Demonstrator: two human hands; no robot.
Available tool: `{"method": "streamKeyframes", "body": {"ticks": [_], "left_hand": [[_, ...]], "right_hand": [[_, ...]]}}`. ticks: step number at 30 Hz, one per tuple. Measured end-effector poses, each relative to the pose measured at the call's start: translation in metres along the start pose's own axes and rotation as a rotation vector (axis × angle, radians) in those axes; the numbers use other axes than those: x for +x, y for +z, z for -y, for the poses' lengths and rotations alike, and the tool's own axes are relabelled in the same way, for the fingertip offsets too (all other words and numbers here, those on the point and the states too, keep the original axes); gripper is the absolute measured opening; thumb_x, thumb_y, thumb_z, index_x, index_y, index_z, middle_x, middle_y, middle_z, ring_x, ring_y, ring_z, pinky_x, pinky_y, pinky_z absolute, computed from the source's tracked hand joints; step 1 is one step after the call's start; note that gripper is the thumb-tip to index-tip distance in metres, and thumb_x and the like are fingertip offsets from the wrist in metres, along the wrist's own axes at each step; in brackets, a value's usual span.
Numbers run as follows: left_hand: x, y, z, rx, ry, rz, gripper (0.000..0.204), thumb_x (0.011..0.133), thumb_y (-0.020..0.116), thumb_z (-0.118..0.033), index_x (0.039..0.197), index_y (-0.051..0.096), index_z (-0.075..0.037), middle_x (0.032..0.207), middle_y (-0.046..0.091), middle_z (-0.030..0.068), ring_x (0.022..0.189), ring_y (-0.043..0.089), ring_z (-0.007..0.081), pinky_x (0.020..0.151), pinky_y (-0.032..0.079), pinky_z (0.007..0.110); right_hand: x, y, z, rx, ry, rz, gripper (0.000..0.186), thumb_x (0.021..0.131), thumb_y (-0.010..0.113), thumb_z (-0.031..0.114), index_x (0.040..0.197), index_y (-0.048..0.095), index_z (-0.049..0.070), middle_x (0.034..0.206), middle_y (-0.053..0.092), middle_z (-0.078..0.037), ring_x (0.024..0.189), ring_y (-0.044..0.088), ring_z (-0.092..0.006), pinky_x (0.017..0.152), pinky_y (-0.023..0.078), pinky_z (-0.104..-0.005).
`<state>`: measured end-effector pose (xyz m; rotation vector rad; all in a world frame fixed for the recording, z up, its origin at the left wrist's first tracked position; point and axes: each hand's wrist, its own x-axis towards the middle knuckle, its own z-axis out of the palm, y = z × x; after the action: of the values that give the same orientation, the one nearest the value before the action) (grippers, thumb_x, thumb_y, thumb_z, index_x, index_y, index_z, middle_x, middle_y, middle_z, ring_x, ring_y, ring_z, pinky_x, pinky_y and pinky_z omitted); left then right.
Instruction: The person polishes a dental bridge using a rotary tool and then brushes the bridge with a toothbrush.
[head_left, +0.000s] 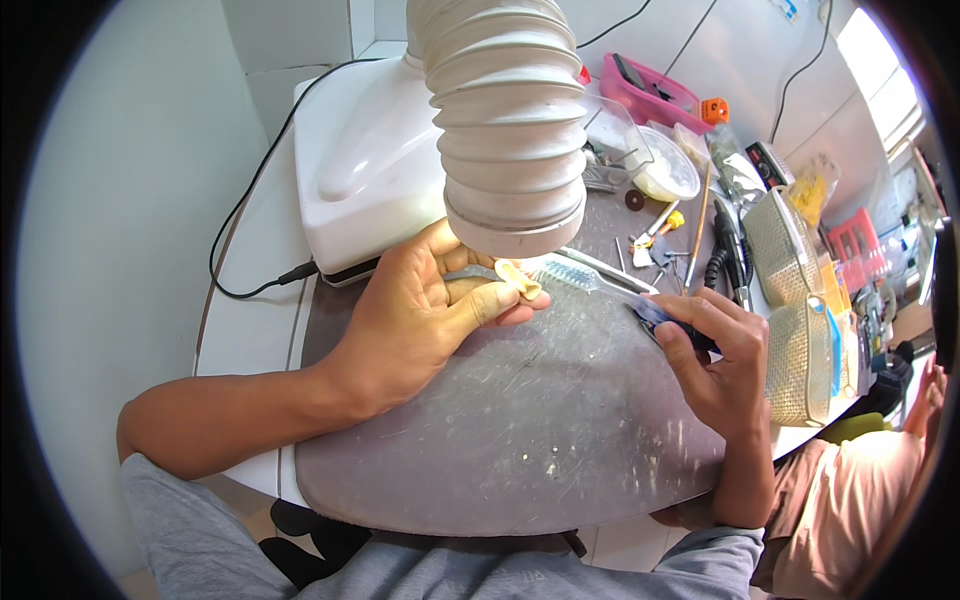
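My left hand (425, 300) pinches a small cream-yellow curved piece (519, 281) between thumb and fingers, just below the mouth of a white ribbed hose (512, 130). It resembles a dental cast, but its detail is too small to make out. In my right hand (722, 352) is a toothbrush (606, 284) with a bluish transparent handle, pointing left. Its bristles reach the right side of the piece; whether they touch cannot be told. Something dark lies under my right fingers, mostly hidden. Both hands are over the worn grey work mat (520, 430).
A white machine (375, 165) carrying the hose stands at the back left, with a black cable plugged in. Small tools, a white bowl (665, 165) and a pink basket (655, 92) are at the back right. Woven baskets (798, 365) line the right edge; another person (845, 500) sits beyond.
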<state>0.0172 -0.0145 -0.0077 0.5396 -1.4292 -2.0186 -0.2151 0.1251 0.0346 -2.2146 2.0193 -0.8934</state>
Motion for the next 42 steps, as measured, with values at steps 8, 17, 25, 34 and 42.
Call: {"method": "streamKeyframes", "body": {"ticks": [8, 17, 25, 34, 42], "left_hand": [[0.002, -0.003, 0.002, -0.007, -0.028, -0.014, 0.036, 0.101, 0.056, -0.006, 0.131, 0.043, 0.009, 0.118, 0.062, 0.0194, 0.111, 0.067, 0.0225, 0.097, 0.057, 0.028], [0.002, -0.003, 0.003, -0.021, -0.012, -0.007, 0.035, 0.103, 0.053, -0.009, 0.132, 0.044, 0.008, 0.123, 0.062, 0.0191, 0.113, 0.066, 0.0218, 0.098, 0.056, 0.028], [0.001, -0.003, 0.001, -0.038, -0.04, -0.026, 0.034, 0.103, 0.053, -0.009, 0.132, 0.045, 0.008, 0.125, 0.062, 0.0198, 0.115, 0.065, 0.0237, 0.099, 0.056, 0.029], [0.001, -0.004, 0.002, -0.069, -0.039, -0.004, 0.033, 0.103, 0.054, -0.009, 0.13, 0.048, 0.007, 0.126, 0.061, 0.0177, 0.116, 0.064, 0.0256, 0.102, 0.055, 0.03], [0.0, -0.004, 0.003, -0.073, -0.045, -0.011, 0.031, 0.102, 0.056, -0.009, 0.129, 0.05, 0.006, 0.124, 0.061, 0.0165, 0.113, 0.065, 0.0232, 0.101, 0.055, 0.029]], "right_hand": [[0.0, 0.006, 0.003, -0.07, -0.01, 0.027, 0.023, 0.086, 0.073, 0.008, 0.108, 0.075, 0.005, 0.069, 0.06, -0.005, 0.049, 0.052, -0.0117, 0.047, 0.042, -0.0275], [-0.002, 0.004, 0.006, -0.048, 0.017, -0.023, 0.024, 0.085, 0.073, 0.007, 0.109, 0.075, 0.004, 0.067, 0.057, -0.006, 0.049, 0.049, -0.0131, 0.046, 0.04, -0.0295], [-0.002, 0.011, 0.006, -0.136, -0.044, -0.016, 0.029, 0.084, 0.074, 0.005, 0.113, 0.075, 0.006, 0.067, 0.058, -0.006, 0.052, 0.054, -0.0138, 0.048, 0.042, -0.0298], [-0.003, 0.004, 0.01, -0.096, -0.012, -0.116, 0.028, 0.082, 0.076, 0.005, 0.11, 0.075, 0.006, 0.068, 0.057, -0.005, 0.05, 0.05, -0.0131, 0.046, 0.04, -0.0301], [-0.004, 0.012, 0.009, -0.299, -0.115, -0.21, 0.027, 0.082, 0.076, 0.005, 0.109, 0.075, 0.004, 0.067, 0.056, -0.005, 0.05, 0.049, -0.0123, 0.046, 0.039, -0.0298]]}}
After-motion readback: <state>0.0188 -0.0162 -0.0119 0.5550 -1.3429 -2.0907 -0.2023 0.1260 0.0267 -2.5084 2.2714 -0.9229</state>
